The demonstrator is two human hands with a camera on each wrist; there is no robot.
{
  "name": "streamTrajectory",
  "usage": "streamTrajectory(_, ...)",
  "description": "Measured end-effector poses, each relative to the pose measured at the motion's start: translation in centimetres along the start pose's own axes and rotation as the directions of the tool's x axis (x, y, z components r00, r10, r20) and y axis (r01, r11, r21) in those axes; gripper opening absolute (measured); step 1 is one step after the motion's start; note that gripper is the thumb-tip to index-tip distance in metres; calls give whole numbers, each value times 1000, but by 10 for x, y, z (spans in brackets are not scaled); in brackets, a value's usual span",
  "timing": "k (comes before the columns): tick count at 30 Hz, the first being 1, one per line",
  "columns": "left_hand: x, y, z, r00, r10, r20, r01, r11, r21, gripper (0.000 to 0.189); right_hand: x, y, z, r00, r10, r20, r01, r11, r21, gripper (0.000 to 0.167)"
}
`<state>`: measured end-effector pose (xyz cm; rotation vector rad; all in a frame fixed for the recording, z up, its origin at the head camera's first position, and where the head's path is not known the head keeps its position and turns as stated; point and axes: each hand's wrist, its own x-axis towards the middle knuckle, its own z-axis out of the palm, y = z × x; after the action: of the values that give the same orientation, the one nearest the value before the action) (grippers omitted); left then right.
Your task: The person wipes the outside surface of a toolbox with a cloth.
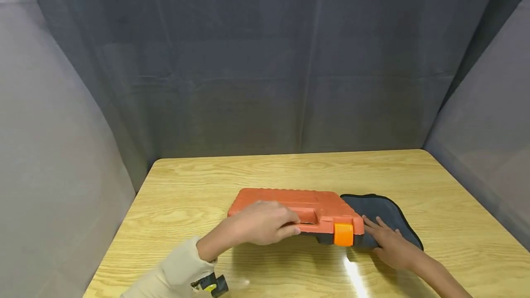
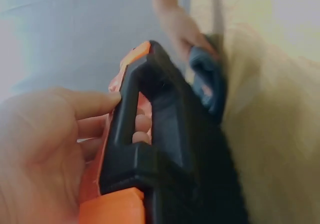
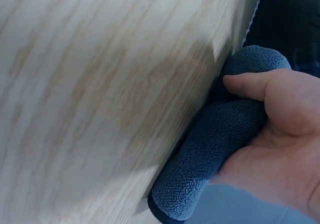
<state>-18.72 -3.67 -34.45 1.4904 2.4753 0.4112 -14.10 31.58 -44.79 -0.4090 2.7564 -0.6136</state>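
Note:
My left hand grips an orange and black plastic carrying case along its handle side. In the left wrist view the fingertips show through the opening beside the black handle, with the thumb along its rim. The case's near side stands raised, with a shadow on the table below it. My right hand rests with spread, straight fingers on a dark grey-blue padded mat with black edging. In the right wrist view the thumb lies across the mat's bulging plush edge. The case overlaps the mat's left part in the head view.
The case has an orange latch near its right corner. Everything stands on a light wood-grain table. Dark grey cloth hangs behind the table, with paler cloth along both sides. A small black device sits at the left wrist.

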Motion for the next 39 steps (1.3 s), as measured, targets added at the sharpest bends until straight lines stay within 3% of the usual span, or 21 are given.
streamTrajectory(6, -3, 9, 37, 997, 39, -67, -29, 989, 144, 24, -3, -2, 2, 1000, -15, -6, 15, 1000, 20, 66)
streamTrajectory(11, -7, 14, 69, 983, 101, -150, -55, 956, 287, 28, -3, -6, 2, 999, -23, -23, 23, 1000, 16, 73)
streamTrajectory(15, -9, 16, 86, 978, 126, -167, -63, 939, 337, 28, -3, -8, 2, 1000, -24, -16, 25, 999, 20, 77)
streamTrajectory(32, -10, 17, 106, 988, 111, -110, -68, 938, 339, 24, -2, -4, 6, 1000, -12, -19, 12, 1000, 11, 78)
streamTrajectory(36, -10, 16, 109, 983, 124, -134, -76, 944, 321, 22, -2, -4, 6, 1000, -9, -29, 9, 1000, 1, 78)
streamTrajectory(39, -11, 14, 110, 970, 133, -203, -85, 970, 228, 18, -2, -3, 7, 999, -14, -31, 14, 1000, 3, 78)
